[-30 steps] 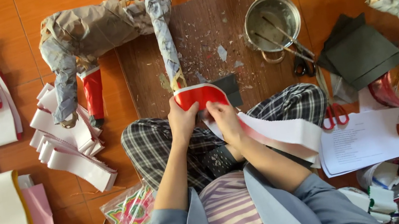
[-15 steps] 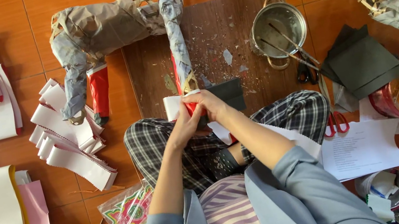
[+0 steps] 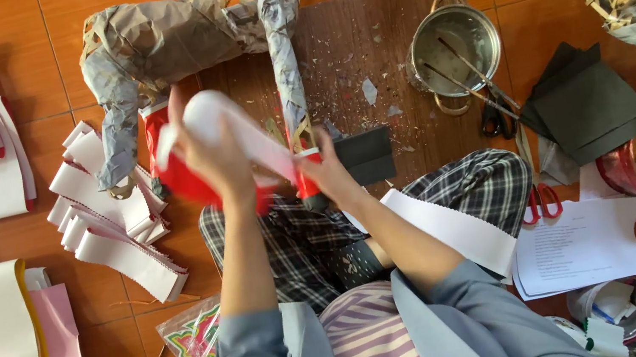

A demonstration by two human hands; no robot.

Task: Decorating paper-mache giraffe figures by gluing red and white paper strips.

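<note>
Our left hand [image 3: 217, 154] and right hand [image 3: 327, 170] both grip a red-and-white paper strip [image 3: 242, 135] beside the paper-wrapped frame leg [image 3: 284, 55].

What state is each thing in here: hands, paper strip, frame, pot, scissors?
left hand: raised, gripping the paper strip
right hand: pinching the strip's other end at the frame leg
red-and-white paper strip: stretched between both hands, blurred
bamboo animal frame: lying on the board, mostly paper-covered
metal pot: open, sticks inside
red-handled scissors: lying on paper, blades hidden
</note>
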